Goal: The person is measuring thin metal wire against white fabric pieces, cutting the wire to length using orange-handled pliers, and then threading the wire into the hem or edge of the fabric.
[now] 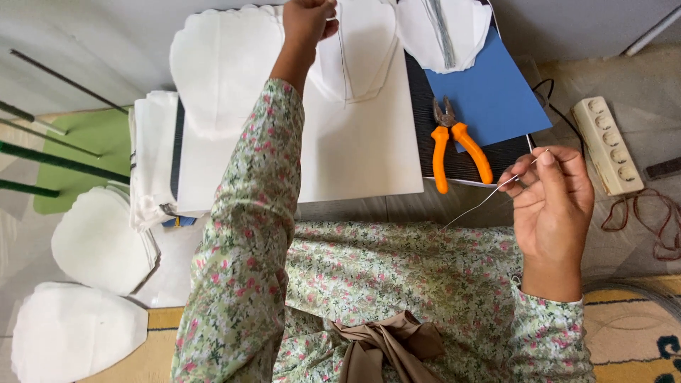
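One thin wire (pixel 489 198) is pinched in the right hand (pixel 553 213), grip closed on its upper end; its long axis slants down-left, just below the orange pliers (pixel 454 145). Left hand (pixel 308 21), fist closed above the white petal-shaped sheets (pixel 227 64), lies well left of the pliers.

I see no packages, labels, signs or screens anywhere in front of me. Nothing on my work surface or the floor carries one.
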